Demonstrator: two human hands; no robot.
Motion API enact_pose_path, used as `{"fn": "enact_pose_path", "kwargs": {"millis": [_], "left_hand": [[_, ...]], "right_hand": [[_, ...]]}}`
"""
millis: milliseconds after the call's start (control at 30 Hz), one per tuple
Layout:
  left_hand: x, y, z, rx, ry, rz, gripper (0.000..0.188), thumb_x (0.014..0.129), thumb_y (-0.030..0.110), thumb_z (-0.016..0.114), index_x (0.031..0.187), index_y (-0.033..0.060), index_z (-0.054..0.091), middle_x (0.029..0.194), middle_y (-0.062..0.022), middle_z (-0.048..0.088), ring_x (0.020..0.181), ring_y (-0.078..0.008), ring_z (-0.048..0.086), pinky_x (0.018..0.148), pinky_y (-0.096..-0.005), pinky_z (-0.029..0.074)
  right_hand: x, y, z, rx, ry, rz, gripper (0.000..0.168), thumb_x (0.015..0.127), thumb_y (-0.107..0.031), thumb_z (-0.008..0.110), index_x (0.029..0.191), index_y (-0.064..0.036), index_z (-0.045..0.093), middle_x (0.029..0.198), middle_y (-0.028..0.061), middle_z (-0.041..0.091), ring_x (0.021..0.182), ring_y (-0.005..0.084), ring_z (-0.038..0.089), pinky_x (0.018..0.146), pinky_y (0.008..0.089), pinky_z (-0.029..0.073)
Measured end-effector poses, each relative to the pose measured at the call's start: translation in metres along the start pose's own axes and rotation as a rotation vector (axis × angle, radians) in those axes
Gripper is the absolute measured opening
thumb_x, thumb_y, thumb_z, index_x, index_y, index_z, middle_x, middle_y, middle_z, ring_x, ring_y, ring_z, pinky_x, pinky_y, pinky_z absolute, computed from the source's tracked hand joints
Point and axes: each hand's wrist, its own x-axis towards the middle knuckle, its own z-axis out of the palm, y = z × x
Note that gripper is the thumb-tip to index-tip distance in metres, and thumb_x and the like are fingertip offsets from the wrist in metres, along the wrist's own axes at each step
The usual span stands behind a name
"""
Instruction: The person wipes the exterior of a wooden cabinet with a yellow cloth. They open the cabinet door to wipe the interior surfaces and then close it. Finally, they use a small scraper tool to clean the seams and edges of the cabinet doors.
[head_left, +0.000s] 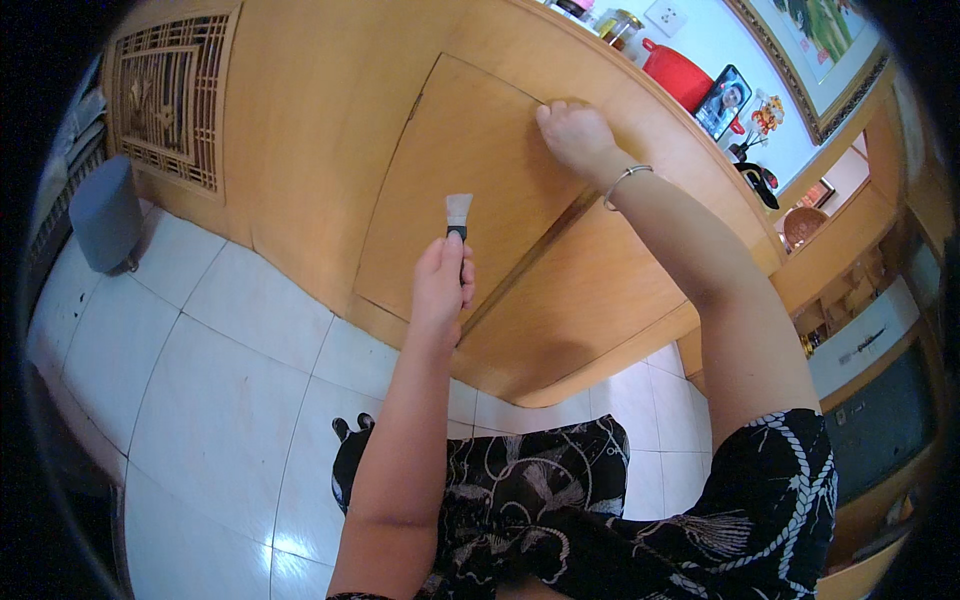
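Note:
My left hand (441, 281) grips the black handle of a small putty knife or scraper (459, 208), its flat pale blade pointing up and away from me. The blade stands in front of a wooden cabinet door (450, 150), and I cannot tell whether it touches. My right hand (576, 135), with a bangle (626, 184) on the wrist, is at the door's upper corner, fingers curled at the edge. What the fingers hold there, if anything, is hidden. A second cabinet door (570, 300) lies to the right, past a dark vertical gap.
On the cabinet top stand a red pot (677, 73), a propped phone (724, 101) and a glass jar (621, 28). A grey stool (106, 214) is on the white tiled floor (217, 375) at left, near a wooden lattice panel (171, 101). A framed picture (817, 60) hangs above.

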Motion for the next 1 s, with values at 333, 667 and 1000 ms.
{"fn": "enact_pose_path", "kwargs": {"millis": [333, 667, 1000], "left_hand": [[-0.007, 0.010, 0.002, 0.009, 0.002, -0.007, 0.026, 0.097, 0.033, 0.043, 0.087, 0.0095, 0.048, 0.061, 0.0027, 0.043, 0.044, -0.0065, 0.036, 0.041, -0.0228, 0.029], [-0.006, 0.011, 0.003, 0.004, 0.026, -0.038, 0.026, 0.098, 0.032, 0.042, 0.087, 0.0098, 0.047, 0.060, 0.0025, 0.043, 0.044, -0.0068, 0.035, 0.040, -0.0229, 0.028], [-0.003, 0.002, 0.002, -0.027, 0.003, -0.032, 0.025, 0.098, 0.032, 0.042, 0.086, 0.0102, 0.047, 0.060, 0.0023, 0.042, 0.043, -0.0075, 0.035, 0.039, -0.0226, 0.028]], "right_hand": [[-0.007, 0.024, 0.008, 0.376, 0.153, 0.134, 0.017, 0.078, -0.014, 0.060, 0.084, -0.004, 0.049, 0.082, 0.0158, 0.059, 0.074, 0.0348, 0.060, 0.065, 0.0416, 0.050], [-0.022, 0.041, 0.012, 0.532, 0.287, 0.002, 0.011, 0.082, -0.016, 0.056, 0.084, -0.006, 0.054, 0.080, 0.0126, 0.057, 0.075, 0.0330, 0.059, 0.064, 0.0422, 0.050], [-0.018, 0.023, 0.009, 0.148, 0.274, -0.151, 0.003, 0.077, -0.012, 0.055, 0.076, -0.011, 0.057, 0.078, 0.0057, 0.057, 0.070, 0.0236, 0.062, 0.052, 0.0382, 0.050]]}}
